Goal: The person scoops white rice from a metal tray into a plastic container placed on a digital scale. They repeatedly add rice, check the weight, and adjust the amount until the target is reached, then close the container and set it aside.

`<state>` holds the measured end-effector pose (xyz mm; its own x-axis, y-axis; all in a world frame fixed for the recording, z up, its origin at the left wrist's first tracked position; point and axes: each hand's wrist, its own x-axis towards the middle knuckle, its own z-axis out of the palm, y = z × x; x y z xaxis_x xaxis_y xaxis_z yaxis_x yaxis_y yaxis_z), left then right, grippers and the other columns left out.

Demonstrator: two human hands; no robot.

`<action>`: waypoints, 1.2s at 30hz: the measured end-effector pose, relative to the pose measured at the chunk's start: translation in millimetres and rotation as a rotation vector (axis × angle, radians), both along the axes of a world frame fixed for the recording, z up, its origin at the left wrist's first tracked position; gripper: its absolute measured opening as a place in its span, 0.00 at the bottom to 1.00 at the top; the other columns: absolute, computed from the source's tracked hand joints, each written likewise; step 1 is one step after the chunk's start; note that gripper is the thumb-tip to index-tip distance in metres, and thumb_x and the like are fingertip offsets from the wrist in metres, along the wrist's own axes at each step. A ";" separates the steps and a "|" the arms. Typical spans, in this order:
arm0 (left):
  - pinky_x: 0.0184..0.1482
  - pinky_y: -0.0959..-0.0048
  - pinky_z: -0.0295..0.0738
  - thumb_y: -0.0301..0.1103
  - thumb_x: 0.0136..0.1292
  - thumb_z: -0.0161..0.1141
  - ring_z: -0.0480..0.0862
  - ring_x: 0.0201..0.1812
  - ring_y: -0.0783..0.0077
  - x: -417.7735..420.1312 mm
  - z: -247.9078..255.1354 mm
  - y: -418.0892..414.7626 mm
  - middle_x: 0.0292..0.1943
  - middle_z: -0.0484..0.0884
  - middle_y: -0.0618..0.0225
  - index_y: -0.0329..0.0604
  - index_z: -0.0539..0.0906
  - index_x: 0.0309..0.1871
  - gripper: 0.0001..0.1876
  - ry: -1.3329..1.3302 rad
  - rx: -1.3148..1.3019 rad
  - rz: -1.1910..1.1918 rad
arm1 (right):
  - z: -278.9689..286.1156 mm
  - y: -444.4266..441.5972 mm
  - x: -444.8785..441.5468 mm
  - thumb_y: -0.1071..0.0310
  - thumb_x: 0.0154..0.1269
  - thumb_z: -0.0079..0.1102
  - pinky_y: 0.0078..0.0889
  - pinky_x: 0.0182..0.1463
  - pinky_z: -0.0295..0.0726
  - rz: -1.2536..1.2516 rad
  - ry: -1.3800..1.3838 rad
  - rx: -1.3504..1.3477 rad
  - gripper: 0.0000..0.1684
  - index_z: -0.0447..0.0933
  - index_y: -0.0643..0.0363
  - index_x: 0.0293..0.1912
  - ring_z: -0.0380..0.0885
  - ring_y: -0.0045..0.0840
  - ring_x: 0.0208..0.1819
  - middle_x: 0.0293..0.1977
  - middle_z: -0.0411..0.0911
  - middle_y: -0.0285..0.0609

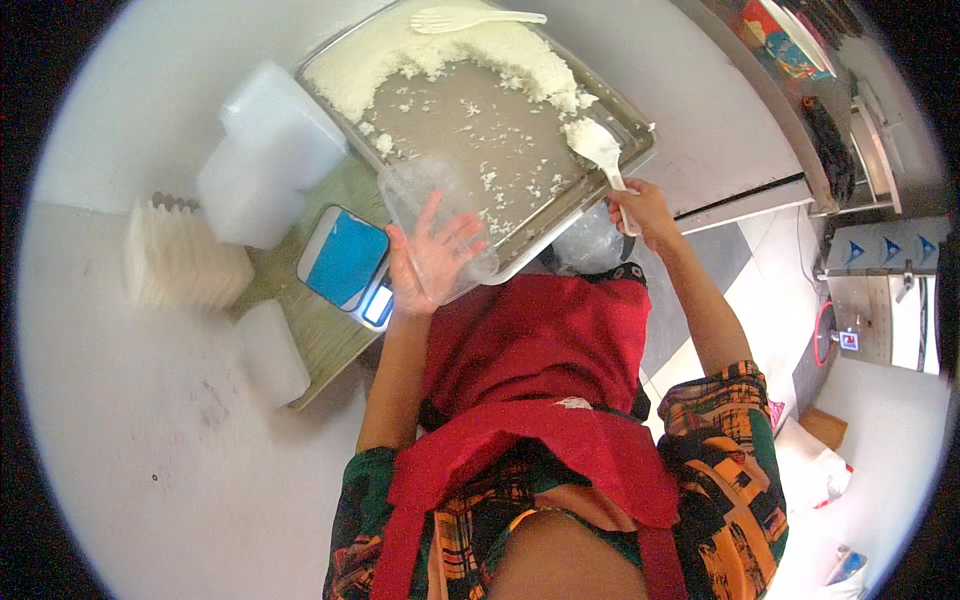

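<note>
A clear plastic container (pixel 397 180) rests tilted on my left hand (pixel 431 259), whose spread fingers show through its wall. I see no rice in it. My right hand (pixel 643 210) grips the handle of a white plastic rice paddle (pixel 609 161), with a clump of cooked rice (pixel 576 135) at its tip. The paddle is over the right side of a large metal tray (pixel 457 120). White rice (pixel 480 45) is heaped along the tray's far and left sides, with loose grains across the bare metal. A second white paddle (pixel 480 19) lies on the far rice.
Left of the tray, a digital scale (pixel 346 262) with a blue-topped platform sits on a wooden board (pixel 322 217). Around it are stacked clear containers (pixel 187 255), whitish containers or lids (pixel 277 135) and a pale box-like piece (pixel 274 352). A metal appliance (pixel 877 315) stands at far right.
</note>
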<state>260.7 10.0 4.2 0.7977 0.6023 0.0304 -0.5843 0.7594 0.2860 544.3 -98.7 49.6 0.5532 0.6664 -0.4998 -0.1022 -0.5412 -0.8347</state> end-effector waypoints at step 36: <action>0.58 0.54 0.53 0.69 0.48 0.40 0.60 0.58 0.50 30.5 11.3 30.6 0.56 0.59 0.43 0.51 0.46 0.64 0.45 0.247 -0.066 -0.036 | -45.4 113.1 20.6 0.73 0.57 0.49 0.11 0.11 0.49 -0.129 0.350 0.420 0.10 0.69 0.63 0.40 0.55 0.10 0.13 0.18 0.64 0.33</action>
<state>291.2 40.6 15.6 0.7970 0.5677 -0.2062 -0.4753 0.8001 0.3659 564.9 14.4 4.2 0.4923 0.7859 -0.3741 -0.4547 -0.1343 -0.8805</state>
